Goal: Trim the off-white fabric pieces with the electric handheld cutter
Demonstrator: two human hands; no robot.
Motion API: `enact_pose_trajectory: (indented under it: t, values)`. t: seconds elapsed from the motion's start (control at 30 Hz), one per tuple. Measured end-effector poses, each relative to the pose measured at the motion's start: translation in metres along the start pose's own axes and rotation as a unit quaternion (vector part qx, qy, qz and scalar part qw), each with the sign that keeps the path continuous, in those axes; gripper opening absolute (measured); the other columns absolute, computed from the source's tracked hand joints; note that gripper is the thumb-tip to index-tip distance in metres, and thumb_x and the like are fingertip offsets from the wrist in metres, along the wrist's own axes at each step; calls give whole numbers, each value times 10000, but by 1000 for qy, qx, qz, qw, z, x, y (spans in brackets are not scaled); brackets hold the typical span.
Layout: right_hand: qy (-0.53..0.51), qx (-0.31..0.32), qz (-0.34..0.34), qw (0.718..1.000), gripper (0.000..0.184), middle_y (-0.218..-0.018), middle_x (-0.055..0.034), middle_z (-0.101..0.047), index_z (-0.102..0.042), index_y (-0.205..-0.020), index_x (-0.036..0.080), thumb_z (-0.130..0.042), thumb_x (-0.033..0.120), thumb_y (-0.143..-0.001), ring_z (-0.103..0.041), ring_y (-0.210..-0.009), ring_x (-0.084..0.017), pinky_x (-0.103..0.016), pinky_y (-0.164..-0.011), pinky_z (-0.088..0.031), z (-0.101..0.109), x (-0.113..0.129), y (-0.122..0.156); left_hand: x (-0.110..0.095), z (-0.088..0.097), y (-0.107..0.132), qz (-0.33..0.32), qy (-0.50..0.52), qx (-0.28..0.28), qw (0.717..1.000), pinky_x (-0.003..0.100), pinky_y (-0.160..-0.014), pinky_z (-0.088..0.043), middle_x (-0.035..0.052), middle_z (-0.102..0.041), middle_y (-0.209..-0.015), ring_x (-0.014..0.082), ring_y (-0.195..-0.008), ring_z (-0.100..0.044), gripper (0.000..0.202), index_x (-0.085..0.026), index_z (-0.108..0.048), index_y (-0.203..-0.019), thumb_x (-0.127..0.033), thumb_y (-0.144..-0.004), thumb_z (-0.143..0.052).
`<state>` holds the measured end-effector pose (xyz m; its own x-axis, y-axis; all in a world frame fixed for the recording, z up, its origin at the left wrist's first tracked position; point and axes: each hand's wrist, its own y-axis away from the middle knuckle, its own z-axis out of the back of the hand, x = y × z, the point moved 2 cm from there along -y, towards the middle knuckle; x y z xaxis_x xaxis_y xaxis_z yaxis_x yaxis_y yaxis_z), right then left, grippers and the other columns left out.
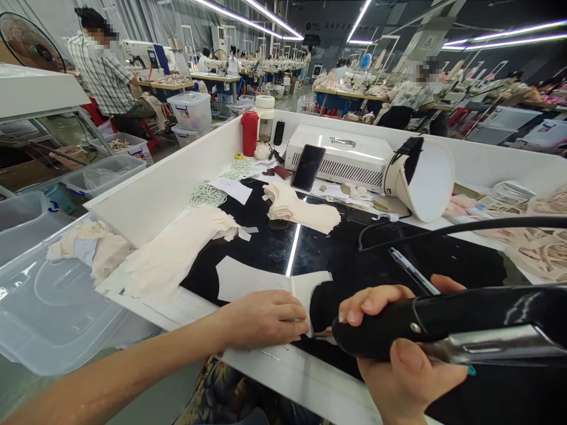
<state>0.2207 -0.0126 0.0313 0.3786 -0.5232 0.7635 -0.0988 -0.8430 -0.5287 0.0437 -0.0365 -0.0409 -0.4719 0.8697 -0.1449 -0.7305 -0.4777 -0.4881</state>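
Note:
My left hand [266, 319] lies palm down with its fingers stretched together over a pale, curved fabric piece [243, 280] on the glossy black work surface [266, 248]. My right hand [398, 366] is wrapped round a thick black hand tool [478, 313] with a silver metal lever along its side. The tool's rounded end is beside the fabric's right edge; I cannot make out its exact kind. A slim silvery rod [411, 270] sticks out beyond my right fingers. Left of the fabric lies a stack of cream fabric pieces [172, 248], and farther back another cream stack [301, 206].
A black cable [469, 225] arches over the right side. Toward the back stand a white vented box [336, 153], a phone [309, 167], a red bottle [250, 133] and a white cone-shaped shade [425, 183]. Green cord [208, 193] lies left; plastic bins [66, 301] sit beside the table. Co-workers sit beyond.

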Motion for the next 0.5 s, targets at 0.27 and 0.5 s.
enact_pose_trajectory:
  t: [0.27,0.5]
  values:
    - [-14,-30,0,999,591,-732,55,-679,-582,-1265,298,-900,386,-774,-580,-525,-170,-327,-458,-549,-3,2,-4,0,2,-2,-6,-4,-15,1000,307,-1095,-535,82,-750,-1056,172,-1032,-698,181,-120,-723,-1109,-175,-1086,-552]
    - [-5,-37,6,999,607,-739,64,-682,-580,-1277,304,-902,397,-772,-584,-527,-168,-316,-454,-533,-5,0,-6,-1,3,-1,-4,-3,-17,1000,311,-1118,-522,85,-750,-1072,171,-1052,-698,185,-117,-722,-1109,-165,-1088,-544]
